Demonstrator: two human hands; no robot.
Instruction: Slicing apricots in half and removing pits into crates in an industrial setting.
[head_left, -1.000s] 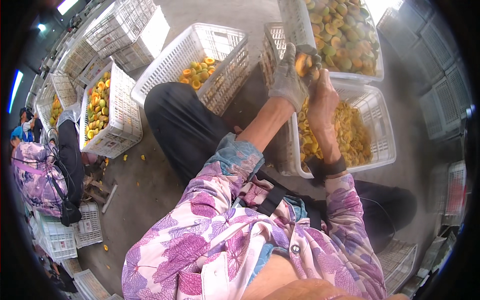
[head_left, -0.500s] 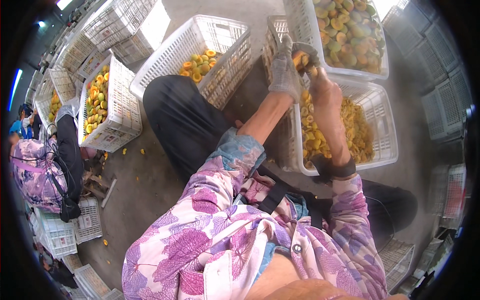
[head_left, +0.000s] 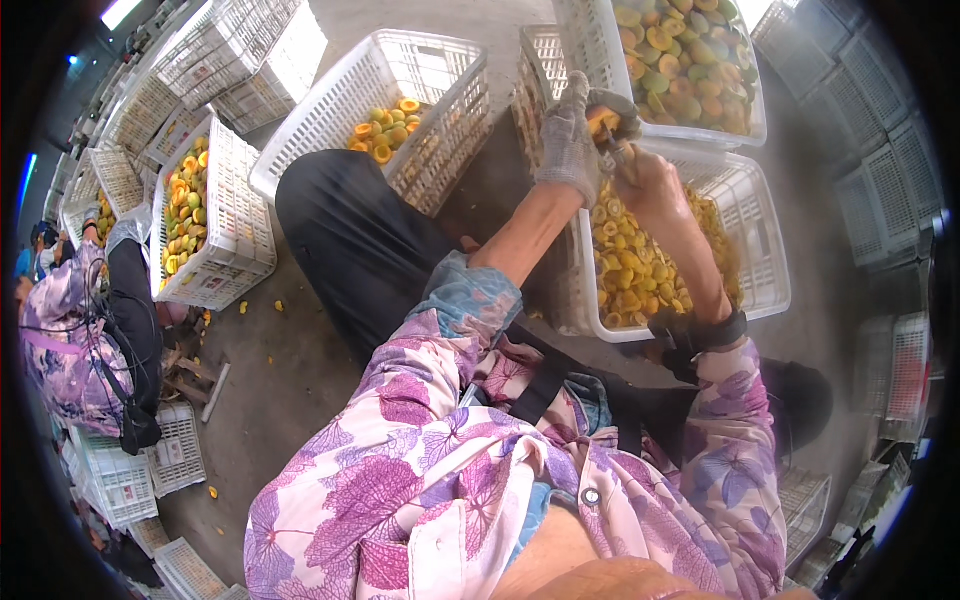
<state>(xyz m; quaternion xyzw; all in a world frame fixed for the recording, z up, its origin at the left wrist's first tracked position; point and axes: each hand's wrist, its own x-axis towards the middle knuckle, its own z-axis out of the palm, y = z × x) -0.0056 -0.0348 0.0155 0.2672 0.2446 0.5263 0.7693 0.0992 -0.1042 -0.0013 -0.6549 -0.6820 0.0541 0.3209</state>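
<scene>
My gloved left hand (head_left: 568, 145) is closed round an orange-fleshed fruit half (head_left: 601, 122), which looks like peach or apricot. My bare right hand (head_left: 648, 182) is shut against the fruit's near side, gripping a small tool (head_left: 621, 155) whose kind I cannot make out. Both hands are over the left part of a white crate (head_left: 597, 300) heaped with cut yellow fruit pieces (head_left: 640, 265). Behind it, a higher white crate (head_left: 700, 133) holds many uncored-looking fruit halves (head_left: 690, 65).
Left of my hands stands a white crate (head_left: 440, 165) with some orange halves at its bottom. Another fruit-filled crate (head_left: 225, 255) is farther left, near a seated person (head_left: 75, 340) in a patterned top. Stacked crates (head_left: 225, 60) line the back. Fruit scraps (head_left: 279, 306) dot the floor.
The view has shifted slightly. My right hand has turned and come closer in against the fruit, its forearm swinging a little to the right. The left hand keeps its hold.
</scene>
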